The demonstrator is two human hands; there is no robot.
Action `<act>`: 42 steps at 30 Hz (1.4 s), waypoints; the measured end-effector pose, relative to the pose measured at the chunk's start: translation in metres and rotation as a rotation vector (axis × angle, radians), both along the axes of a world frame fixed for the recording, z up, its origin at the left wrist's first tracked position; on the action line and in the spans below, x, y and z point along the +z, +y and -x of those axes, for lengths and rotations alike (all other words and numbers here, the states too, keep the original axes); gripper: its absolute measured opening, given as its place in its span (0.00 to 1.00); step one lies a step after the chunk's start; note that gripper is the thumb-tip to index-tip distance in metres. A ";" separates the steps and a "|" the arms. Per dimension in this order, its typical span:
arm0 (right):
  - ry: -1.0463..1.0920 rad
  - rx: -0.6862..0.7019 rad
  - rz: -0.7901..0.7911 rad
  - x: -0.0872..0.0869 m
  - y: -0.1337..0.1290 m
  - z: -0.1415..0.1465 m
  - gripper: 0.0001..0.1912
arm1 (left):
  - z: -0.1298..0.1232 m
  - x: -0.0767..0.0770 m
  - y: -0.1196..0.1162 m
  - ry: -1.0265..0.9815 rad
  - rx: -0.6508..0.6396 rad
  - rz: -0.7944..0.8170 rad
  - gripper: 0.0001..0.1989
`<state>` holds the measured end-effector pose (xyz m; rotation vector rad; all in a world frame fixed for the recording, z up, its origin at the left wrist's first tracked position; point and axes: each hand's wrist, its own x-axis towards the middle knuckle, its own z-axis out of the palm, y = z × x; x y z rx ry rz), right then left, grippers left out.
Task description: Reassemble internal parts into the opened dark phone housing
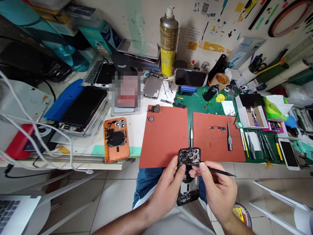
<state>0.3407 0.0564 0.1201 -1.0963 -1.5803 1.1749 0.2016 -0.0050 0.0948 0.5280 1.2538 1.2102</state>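
My left hand (168, 182) grips an opened black phone housing (188, 192) by its left side, thumb over the inner face. Camera rings and small parts show at the housing's upper end. In my right hand (216, 186) is a slim black tool (221, 171), pinched between thumb and fingers. Its outer end tapers to a point; the other end reaches over the housing just below the camera area. Whether it is tweezers or a spudger, I cannot tell. The housing is held above my lap, at the front edge of the bench.
Two reddish-brown mats (163, 140) lie on the bench, with small phone parts (150, 118) and screwdrivers (229, 137). An orange phone housing (116, 140) lies left. A spray can (168, 42) and a propped phone (190, 77) stand behind. White cables (36, 130) hang at far left.
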 end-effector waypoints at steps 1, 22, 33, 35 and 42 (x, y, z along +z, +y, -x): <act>-0.015 0.005 -0.014 0.000 -0.001 -0.001 0.06 | 0.000 0.000 0.000 0.004 0.001 -0.004 0.22; -0.107 -0.022 0.007 -0.007 -0.007 0.003 0.05 | -0.005 -0.034 -0.016 0.419 0.012 0.060 0.26; 0.437 -0.032 0.705 -0.031 0.013 0.006 0.13 | 0.002 -0.023 -0.002 0.160 0.012 0.006 0.22; 0.454 -0.024 0.744 -0.030 0.015 0.006 0.14 | 0.002 -0.024 -0.003 0.140 0.006 0.002 0.22; 0.404 -0.049 0.683 -0.032 0.009 0.004 0.13 | 0.003 -0.022 -0.001 0.094 0.011 -0.018 0.20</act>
